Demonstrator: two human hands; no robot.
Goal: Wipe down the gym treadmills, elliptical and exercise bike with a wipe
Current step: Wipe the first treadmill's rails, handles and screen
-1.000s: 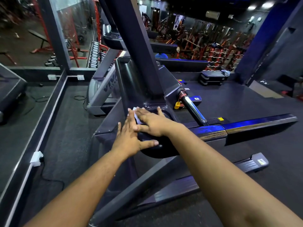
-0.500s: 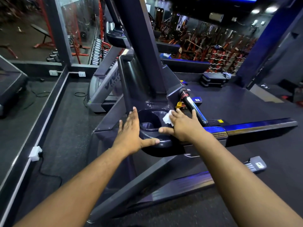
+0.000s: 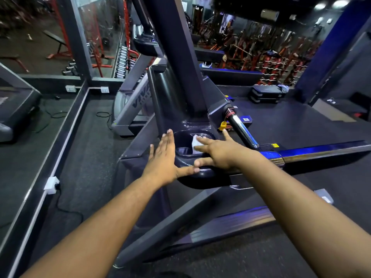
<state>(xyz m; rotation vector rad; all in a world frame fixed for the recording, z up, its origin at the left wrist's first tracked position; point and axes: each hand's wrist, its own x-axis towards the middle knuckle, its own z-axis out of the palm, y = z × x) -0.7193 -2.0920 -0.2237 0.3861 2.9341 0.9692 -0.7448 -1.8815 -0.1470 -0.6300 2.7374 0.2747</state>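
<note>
Spread flat, the right hand (image 3: 218, 152) presses a white wipe (image 3: 195, 144) against the inner wall of the treadmill's dark cup-holder tray (image 3: 200, 173); the fingers are straight, the thumb lies along the near rim, and nothing is pinched. At about nine o'clock of it, the left hand (image 3: 163, 157) is laid open on the tray's left edge, fingers extended toward twelve o'clock and the thumb stretched along the near rim, almost meeting the right thumb. The wipe is seen inside the cup recess, partly covered by the right fingers, at roughly eleven o'clock of that hand. From the tray a chrome handrail (image 3: 241, 130) runs toward one o'clock, with a small yellow clip (image 3: 222, 125) hanging beside it. The treadmill's upright (image 3: 176, 57) rises at twelve o'clock. Farther off, at eleven o'clock, a second treadmill (image 3: 132, 109) is parked by the glass wall, and red weight racks (image 3: 271, 55) are ranged at one o'clock.
</note>
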